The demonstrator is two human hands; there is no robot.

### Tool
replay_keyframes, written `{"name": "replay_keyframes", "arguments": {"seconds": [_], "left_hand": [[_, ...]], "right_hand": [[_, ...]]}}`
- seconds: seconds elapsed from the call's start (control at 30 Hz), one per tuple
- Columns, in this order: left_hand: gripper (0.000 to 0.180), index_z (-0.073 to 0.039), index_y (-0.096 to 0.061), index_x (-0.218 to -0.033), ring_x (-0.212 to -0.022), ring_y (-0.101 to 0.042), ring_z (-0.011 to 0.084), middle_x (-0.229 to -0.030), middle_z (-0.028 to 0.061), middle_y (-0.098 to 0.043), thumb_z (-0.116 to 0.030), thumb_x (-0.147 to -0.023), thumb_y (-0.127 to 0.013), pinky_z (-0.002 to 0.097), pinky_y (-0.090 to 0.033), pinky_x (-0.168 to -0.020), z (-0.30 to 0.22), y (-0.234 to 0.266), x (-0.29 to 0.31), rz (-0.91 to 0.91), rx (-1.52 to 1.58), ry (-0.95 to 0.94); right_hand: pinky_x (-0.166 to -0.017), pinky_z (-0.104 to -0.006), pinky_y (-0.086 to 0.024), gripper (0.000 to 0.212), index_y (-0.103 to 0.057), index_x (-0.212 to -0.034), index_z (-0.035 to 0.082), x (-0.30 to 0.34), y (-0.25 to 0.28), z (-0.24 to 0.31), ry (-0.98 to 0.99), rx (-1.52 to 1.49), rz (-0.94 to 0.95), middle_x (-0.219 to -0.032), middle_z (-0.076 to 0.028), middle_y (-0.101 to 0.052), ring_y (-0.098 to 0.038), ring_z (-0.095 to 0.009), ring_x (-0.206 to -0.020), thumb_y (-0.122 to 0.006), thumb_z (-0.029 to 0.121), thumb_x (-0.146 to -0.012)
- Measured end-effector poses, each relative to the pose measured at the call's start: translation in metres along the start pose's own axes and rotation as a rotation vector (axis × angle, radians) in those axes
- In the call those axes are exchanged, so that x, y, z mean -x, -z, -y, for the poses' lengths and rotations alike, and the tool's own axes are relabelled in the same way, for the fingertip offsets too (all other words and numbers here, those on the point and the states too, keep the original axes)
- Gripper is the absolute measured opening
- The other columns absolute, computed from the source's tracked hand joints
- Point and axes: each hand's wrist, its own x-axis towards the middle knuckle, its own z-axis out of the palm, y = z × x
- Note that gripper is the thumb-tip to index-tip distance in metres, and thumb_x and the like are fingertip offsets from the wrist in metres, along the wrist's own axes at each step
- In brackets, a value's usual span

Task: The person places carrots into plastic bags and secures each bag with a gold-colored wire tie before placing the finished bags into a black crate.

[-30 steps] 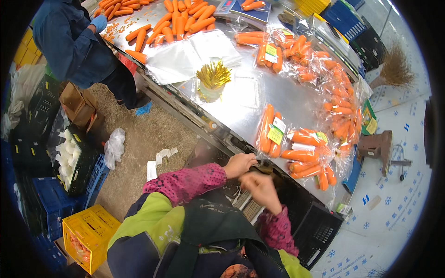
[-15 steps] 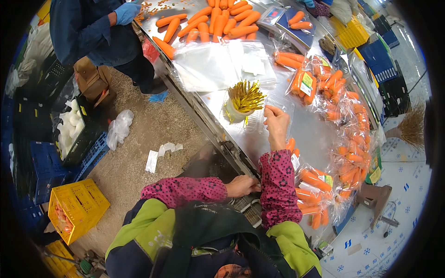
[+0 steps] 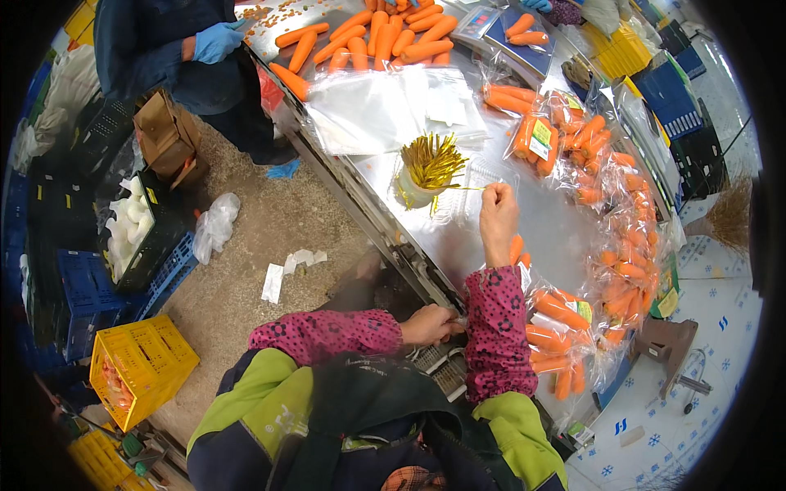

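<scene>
My right hand (image 3: 498, 219) is over the metal table, its fingertips pinched on one end of a thin gold twist tie (image 3: 470, 188). The tie stretches left to a bunch of gold twist ties (image 3: 434, 160) standing in a pale cup (image 3: 416, 193). Low at the table's near edge, my left hand (image 3: 429, 326) is closed, and what it grips is hidden. Just right of my right forearm lie bagged carrots (image 3: 560, 309) in clear plastic.
Flat clear bags (image 3: 360, 110) lie beyond the cup, with loose carrots (image 3: 385, 41) behind them. More bagged carrots (image 3: 629, 245) line the table's right side. A co-worker's gloved hand (image 3: 216, 42) is at far left. A yellow crate (image 3: 155, 360) stands on the floor.
My right hand has closed its fingertips on a twist tie and moved slightly right, drawing its end out from the bunch. My left hand stays at the table edge.
</scene>
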Motion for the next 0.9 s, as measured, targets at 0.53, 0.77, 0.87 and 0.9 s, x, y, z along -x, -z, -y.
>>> {"name": "replay_keyframes", "arguments": {"seconds": [0.53, 0.77, 0.87, 0.9], "left_hand": [[0.036, -0.001, -0.06, -0.099, -0.051, -0.038, 0.0044, -0.061, -0.0044, -0.042, -0.033, -0.101, -0.044, 0.0223, -0.029, -0.045, 0.011, -0.053, 0.012, -0.319, 0.364, -0.048], [0.028, -0.005, -0.056, -0.109, -0.046, -0.031, 0.0059, -0.066, -0.0047, -0.047, -0.029, -0.099, -0.045, 0.0195, -0.024, -0.042, 0.001, -0.023, 0.007, 0.116, 1.089, 0.447], [0.031, -0.001, -0.057, -0.118, -0.052, -0.046, 0.0096, -0.071, -0.004, -0.055, -0.023, -0.099, -0.049, 0.0215, -0.036, -0.049, 0.005, -0.028, 0.015, -0.06, 0.986, 0.316], [0.029, -0.001, -0.059, -0.117, -0.054, -0.049, 0.0109, -0.073, -0.0025, -0.056, -0.021, -0.098, -0.051, 0.0232, -0.038, -0.05, 0.013, -0.029, 0.015, -0.182, 0.669, 0.131]], "right_hand": [[-0.063, -0.0353, -0.045, 0.018, -0.053, -0.096, -0.002, 0.257, 0.1, -0.053, -0.331, -0.077, -0.266, -0.073, -0.013, -0.055, -0.054, -0.022, -0.065, -0.05, 0.015, -0.096], [-0.048, -0.0249, -0.034, 0.013, -0.056, -0.083, 0.011, 0.256, 0.043, -0.096, -1.169, -1.533, 0.307, -0.067, 0.003, -0.05, -0.044, -0.009, -0.052, -0.049, 0.012, -0.094], [-0.051, -0.0255, -0.04, 0.01, -0.058, -0.092, 0.005, 0.254, 0.051, -0.095, -1.022, -1.122, 0.242, -0.07, 0.001, -0.054, -0.05, -0.011, -0.057, -0.05, 0.01, -0.095], [-0.055, -0.0262, -0.046, 0.014, -0.06, -0.101, 0.0, 0.256, 0.06, -0.1, -0.885, -0.858, 0.263, -0.073, -0.002, -0.058, -0.056, -0.013, -0.062, -0.052, 0.01, -0.095]]}}
